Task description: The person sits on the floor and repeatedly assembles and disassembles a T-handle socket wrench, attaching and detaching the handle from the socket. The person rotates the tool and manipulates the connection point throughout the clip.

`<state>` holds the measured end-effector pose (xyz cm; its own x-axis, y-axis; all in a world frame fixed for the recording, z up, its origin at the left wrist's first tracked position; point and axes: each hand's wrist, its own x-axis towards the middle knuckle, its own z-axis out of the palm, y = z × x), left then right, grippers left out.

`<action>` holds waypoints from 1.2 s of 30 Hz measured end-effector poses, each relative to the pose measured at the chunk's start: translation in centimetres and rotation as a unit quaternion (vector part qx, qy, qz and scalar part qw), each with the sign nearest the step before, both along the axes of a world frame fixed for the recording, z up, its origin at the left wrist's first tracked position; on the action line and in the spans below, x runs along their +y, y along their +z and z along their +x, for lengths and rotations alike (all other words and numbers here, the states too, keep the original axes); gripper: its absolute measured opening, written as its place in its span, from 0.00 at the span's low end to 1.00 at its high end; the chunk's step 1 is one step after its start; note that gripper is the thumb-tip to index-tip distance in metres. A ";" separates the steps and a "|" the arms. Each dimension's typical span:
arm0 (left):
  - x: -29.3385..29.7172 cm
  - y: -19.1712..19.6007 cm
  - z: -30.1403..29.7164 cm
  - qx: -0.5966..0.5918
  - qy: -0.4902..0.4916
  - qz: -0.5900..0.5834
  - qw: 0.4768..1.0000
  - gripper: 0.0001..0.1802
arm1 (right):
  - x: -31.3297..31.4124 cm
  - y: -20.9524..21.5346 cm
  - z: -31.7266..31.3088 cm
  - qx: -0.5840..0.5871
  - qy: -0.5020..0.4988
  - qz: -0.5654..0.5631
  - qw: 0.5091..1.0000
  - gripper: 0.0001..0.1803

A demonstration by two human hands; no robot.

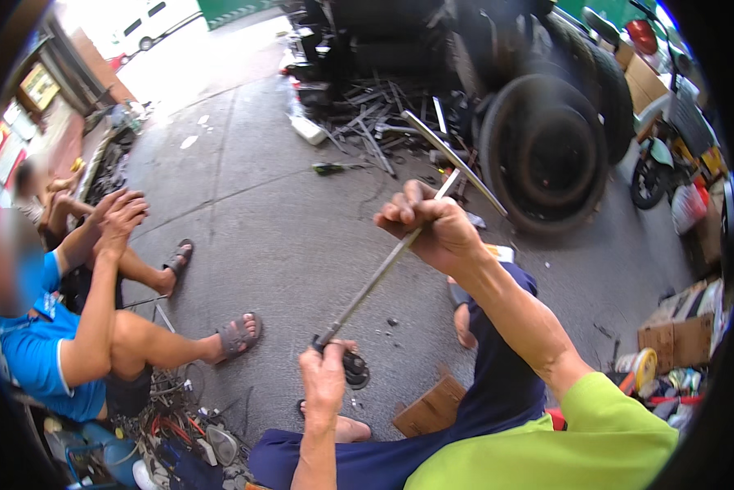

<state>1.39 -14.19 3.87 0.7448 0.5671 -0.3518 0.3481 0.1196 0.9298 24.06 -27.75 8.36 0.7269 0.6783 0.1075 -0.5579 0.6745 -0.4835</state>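
A long slim metal rod (375, 283) slants up and away from me, its shape much like a wiper arm. At its far end a dark-edged metal bar (457, 163) lies crosswise. My left hand (323, 380) is closed round the black fitting at the near end. A black round piece (355, 371) shows just beside those fingers; whether it joins the rod I cannot tell. Higher up, my right hand (432, 224) has its fingers curled about the rod, below the crosswise bar.
A large black tyre (546, 151) stands ahead, beside a heap of metal strips (375, 114). Someone in a blue shirt (36, 359) sits at my left, above tangled wires (179, 425). A cardboard piece (432, 406) lies by my feet; boxes (681, 339) stand at right.
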 end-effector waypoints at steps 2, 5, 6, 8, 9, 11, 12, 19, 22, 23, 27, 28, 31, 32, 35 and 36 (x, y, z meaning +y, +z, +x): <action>0.7 -1.0 -0.7 0.017 -0.016 0.027 0.999 0.15 | 0.3 -0.8 0.0 0.020 0.016 -0.019 0.999 0.07; 0.6 -0.9 -0.8 0.018 -0.006 0.054 0.998 0.15 | -0.6 0.3 -0.9 -0.009 0.004 -0.097 0.995 0.06; 0.6 -1.2 -0.4 0.016 -0.011 0.047 0.999 0.16 | -1.2 0.9 -1.1 -0.019 -0.006 -0.115 0.993 0.05; 0.8 -1.5 -0.5 0.016 -0.025 0.048 0.998 0.16 | -1.2 1.4 -1.3 -0.073 0.003 -0.115 0.991 0.05; 0.8 -1.5 -0.4 0.010 -0.028 0.062 0.998 0.17 | -1.3 1.6 -1.4 -0.090 -0.008 -0.136 0.987 0.05; 0.9 -1.8 -0.6 -0.003 -0.044 0.080 0.996 0.17 | -1.3 1.6 -1.6 -0.114 -0.015 -0.174 0.978 0.04; 0.9 -2.0 -0.8 0.000 -0.053 0.093 0.994 0.17 | -1.3 1.6 -1.6 -0.118 -0.014 -0.194 0.974 0.04; 0.8 -2.6 -0.3 0.012 -0.094 0.075 0.993 0.18 | -2.0 2.1 -1.8 -0.156 -0.053 -0.311 0.936 0.05; 0.6 -2.6 0.2 0.027 -0.103 0.085 0.991 0.19 | -2.6 1.9 -1.5 -0.152 -0.055 -0.324 0.932 0.05; 0.4 -2.6 0.1 0.037 -0.107 0.088 0.990 0.19 | -2.8 1.9 -1.5 -0.149 -0.056 -0.328 0.931 0.05; 0.8 -3.7 0.2 -0.012 -0.142 0.154 0.978 0.17 | -3.0 2.0 -1.4 -0.152 -0.044 -0.324 0.933 0.05; 0.5 -4.1 0.0 -0.012 -0.135 0.140 0.981 0.17 | -3.1 2.0 -1.5 -0.145 -0.044 -0.323 0.934 0.05; 0.3 -2.9 0.6 -0.005 -0.122 0.102 0.987 0.17 | -3.2 2.3 -1.7 -0.132 -0.046 -0.319 0.937 0.06; 0.3 -3.1 0.4 -0.017 -0.129 0.123 0.984 0.17 | -3.2 2.4 -1.6 -0.133 -0.045 -0.318 0.938 0.06; 0.3 -2.4 0.4 -0.019 -0.138 0.134 0.981 0.18 | -3.3 2.4 -1.7 -0.131 -0.042 -0.316 0.939 0.06; 0.2 -2.0 0.5 -0.011 -0.131 0.113 0.985 0.18 | -3.4 2.3 -1.6 -0.133 -0.042 -0.319 0.937 0.06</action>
